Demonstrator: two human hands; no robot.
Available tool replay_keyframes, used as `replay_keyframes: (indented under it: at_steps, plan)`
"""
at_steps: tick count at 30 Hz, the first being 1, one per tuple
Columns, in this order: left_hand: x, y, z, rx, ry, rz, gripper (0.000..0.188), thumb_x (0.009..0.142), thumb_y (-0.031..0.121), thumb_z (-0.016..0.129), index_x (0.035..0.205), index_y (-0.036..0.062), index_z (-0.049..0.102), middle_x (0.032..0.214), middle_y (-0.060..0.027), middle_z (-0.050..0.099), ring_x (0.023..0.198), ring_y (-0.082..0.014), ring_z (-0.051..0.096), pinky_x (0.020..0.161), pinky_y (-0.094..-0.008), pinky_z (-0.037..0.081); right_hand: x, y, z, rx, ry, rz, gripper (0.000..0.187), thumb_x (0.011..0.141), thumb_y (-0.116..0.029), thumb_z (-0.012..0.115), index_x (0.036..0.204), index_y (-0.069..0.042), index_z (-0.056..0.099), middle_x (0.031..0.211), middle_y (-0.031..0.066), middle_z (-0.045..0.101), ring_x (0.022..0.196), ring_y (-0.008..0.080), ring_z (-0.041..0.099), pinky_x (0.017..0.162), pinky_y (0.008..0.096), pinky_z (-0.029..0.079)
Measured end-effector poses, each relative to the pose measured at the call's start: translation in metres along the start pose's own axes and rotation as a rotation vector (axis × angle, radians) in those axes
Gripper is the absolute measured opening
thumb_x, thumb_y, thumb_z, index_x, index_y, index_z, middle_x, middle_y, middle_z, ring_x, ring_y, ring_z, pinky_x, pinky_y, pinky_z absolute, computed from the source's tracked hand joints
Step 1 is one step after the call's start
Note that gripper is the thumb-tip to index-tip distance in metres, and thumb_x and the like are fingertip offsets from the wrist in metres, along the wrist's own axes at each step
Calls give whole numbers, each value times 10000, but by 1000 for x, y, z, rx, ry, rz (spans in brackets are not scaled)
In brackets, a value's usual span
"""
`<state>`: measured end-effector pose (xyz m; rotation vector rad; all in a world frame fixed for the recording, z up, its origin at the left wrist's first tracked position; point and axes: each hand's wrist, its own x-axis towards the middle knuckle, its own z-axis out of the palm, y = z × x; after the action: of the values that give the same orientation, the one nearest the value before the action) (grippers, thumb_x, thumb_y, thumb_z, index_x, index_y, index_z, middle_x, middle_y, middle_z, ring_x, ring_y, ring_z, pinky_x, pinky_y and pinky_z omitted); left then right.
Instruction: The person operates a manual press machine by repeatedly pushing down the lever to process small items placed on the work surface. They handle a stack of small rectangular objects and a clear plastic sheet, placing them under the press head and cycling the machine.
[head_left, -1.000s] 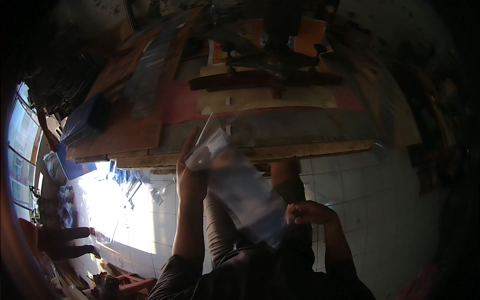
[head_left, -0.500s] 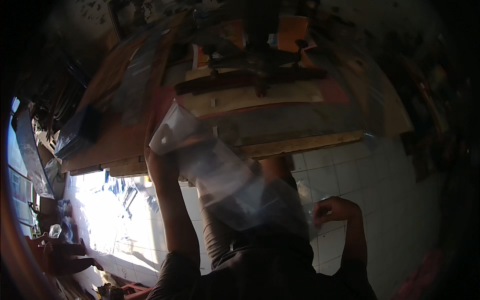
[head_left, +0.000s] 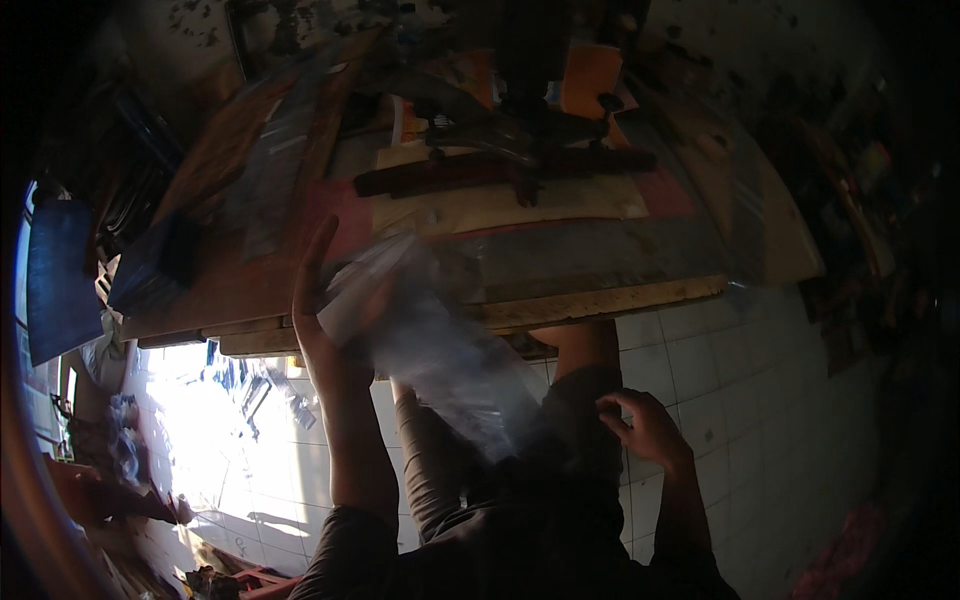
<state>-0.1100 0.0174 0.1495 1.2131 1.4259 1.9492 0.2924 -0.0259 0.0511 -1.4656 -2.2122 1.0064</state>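
Note:
A clear plastic bag or sheet (head_left: 445, 345), blurred by motion, hangs slantwise from my left hand (head_left: 325, 315) over my lap. One finger of that hand points up along the plastic's edge, while the others are partly hidden behind it. The plastic may be several layers; I cannot tell. To the right, over my thigh, my right hand (head_left: 645, 425) has bent fingers, with a gap between forefinger and thumb. Nothing shows in it, and it is apart from the plastic. Beyond both hands, a dark pressing bar (head_left: 500, 170) on a machine lies across the worktable (head_left: 600, 300).
A yellowish strip with pink ends (head_left: 510, 208) lies beneath the bar. Orange printed sheets (head_left: 590, 80) stand behind it. A dark blue box-like thing (head_left: 155, 265) sits at the table's left. Sunlight falls on the tiled floor (head_left: 690, 370) at left, near blurry plastic scraps.
The plastic's lower end has swung left, away from my right hand, which it reached before. My right hand has moved slightly left. The plastic's upper end has dropped a little.

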Motion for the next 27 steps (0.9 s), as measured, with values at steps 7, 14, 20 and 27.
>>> replay_keyframes:
  at_steps: [7,14,20,27]
  plan:
    - [-37,12,21,-90,-218,4,781,732,127,847,1436,5,533,1416,-136,605,1159,-195,647,984,-331,515,55,-82,-31,430,263,-278,343,1066,-310,572,1279,-42,593,1111,112,710,1031,198,686,876,366,554]
    - [-91,-14,43,-53,-326,49,667,753,5,787,1382,1,563,1324,-137,658,1160,-197,654,1038,-357,485,167,-98,-33,1011,-163,-133,530,1097,-397,460,1527,-95,396,1352,147,610,1151,192,662,948,318,512]
    - [-100,-3,42,69,-372,60,635,758,0,783,1361,11,584,1218,-121,710,1168,-198,657,1063,-355,459,224,-116,-24,723,-156,-185,441,1053,-218,567,1459,-59,507,1347,115,607,1088,164,682,869,271,533]
    - [-120,-20,32,-5,-462,-122,600,764,-66,750,1337,24,600,1017,-100,764,1018,-187,731,973,-319,529,200,-148,-16,798,78,-367,488,974,-20,625,1448,-26,511,1436,115,556,1061,155,694,879,263,534]
